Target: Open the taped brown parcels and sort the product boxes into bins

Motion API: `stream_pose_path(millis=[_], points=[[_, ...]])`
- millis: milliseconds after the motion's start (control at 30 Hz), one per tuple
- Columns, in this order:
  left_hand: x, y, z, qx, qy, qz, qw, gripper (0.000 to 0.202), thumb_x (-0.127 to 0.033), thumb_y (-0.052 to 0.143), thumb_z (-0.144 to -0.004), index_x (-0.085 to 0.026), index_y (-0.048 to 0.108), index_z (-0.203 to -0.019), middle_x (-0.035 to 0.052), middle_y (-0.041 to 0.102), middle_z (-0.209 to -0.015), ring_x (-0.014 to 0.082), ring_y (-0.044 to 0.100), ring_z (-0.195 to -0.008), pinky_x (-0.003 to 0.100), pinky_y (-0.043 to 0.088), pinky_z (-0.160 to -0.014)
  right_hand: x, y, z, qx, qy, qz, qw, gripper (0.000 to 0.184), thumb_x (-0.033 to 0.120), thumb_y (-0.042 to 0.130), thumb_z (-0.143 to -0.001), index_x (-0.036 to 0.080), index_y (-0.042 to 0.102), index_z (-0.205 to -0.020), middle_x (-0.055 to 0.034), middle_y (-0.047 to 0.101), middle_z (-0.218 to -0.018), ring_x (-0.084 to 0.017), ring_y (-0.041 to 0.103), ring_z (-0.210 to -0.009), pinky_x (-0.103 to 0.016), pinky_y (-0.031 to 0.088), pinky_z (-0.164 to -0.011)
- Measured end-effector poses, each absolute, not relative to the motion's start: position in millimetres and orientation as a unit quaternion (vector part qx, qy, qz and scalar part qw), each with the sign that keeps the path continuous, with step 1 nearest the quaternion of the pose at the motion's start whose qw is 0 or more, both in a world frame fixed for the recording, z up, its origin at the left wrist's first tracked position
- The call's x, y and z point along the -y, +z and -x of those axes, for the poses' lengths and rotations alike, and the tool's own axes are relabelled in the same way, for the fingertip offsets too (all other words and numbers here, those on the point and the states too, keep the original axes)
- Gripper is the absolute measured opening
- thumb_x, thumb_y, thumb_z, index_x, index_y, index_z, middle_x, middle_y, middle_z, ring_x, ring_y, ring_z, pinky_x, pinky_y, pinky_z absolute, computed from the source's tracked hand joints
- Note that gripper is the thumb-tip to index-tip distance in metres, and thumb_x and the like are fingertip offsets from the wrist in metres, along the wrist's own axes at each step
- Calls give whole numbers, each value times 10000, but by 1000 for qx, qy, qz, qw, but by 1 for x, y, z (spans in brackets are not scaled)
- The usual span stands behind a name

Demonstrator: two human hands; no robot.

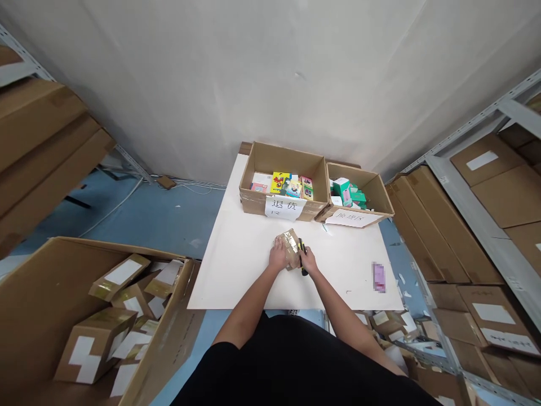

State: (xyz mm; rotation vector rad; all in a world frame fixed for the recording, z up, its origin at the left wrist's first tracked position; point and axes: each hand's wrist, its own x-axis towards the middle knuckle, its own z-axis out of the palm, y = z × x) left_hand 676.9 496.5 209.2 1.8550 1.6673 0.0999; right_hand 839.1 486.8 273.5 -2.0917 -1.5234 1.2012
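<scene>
A small taped cardboard parcel (290, 245) sits on the white table (236, 265) in front of me. My left hand (278, 255) is wrapped over its left side and holds it down. My right hand (308, 261) is closed round a black and yellow utility knife (301, 254), which rests against the parcel's right edge.
Two open labelled cartons stand at the table's far edge: one with colourful small boxes (284, 183), one with green boxes (353, 196). A pink item (378, 277) lies at the right. A big carton of taped parcels (105, 316) sits on the floor left. Shelves with cartons flank both sides.
</scene>
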Motion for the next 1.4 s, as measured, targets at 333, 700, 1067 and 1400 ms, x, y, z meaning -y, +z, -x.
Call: stream_pose_path(millis=[333, 700, 1067, 1400], points=[[-497, 212, -677, -609, 6, -710, 353, 1061, -424, 740, -825, -239, 161, -1694, 115, 24, -1785, 391, 30, -1636, 558, 313, -1242, -522, 281, -812, 662, 304, 685, -15, 490, 251, 535, -1015, 274, 484, -1502, -70, 760, -1152, -237, 711, -1008, -276, 478, -858], [-486, 226, -663, -627, 0, -691, 360, 1028, -564, 700, -853, -364, 150, -1698, -35, 40, -1790, 452, 90, -1613, 539, 402, -1182, -506, 294, -832, 671, 311, 661, -129, 574, 377, 817, -834, 262, 622, -1362, -107, 764, -1136, -302, 750, -997, -305, 521, -772], [-483, 231, -668, -639, -23, -705, 306, 976, -623, 709, -863, -413, 213, -1677, -30, 146, -1784, 442, 153, -1593, 511, 403, -1168, -449, 326, -871, 644, 333, 644, -242, 530, 121, 612, -878, 271, 598, -1386, -116, 751, -1185, -238, 776, -820, -285, 532, -696], [-470, 252, -749, -695, -78, -673, 239, 577, -480, 497, -1010, -81, 627, -1405, 265, 598, -1389, 367, 605, -1224, 434, 529, -940, -405, 309, -943, 452, 411, 789, 58, 519, 174, 438, -1023, 272, 362, -1527, 7, 736, -979, -96, 675, -544, -211, 535, -661]])
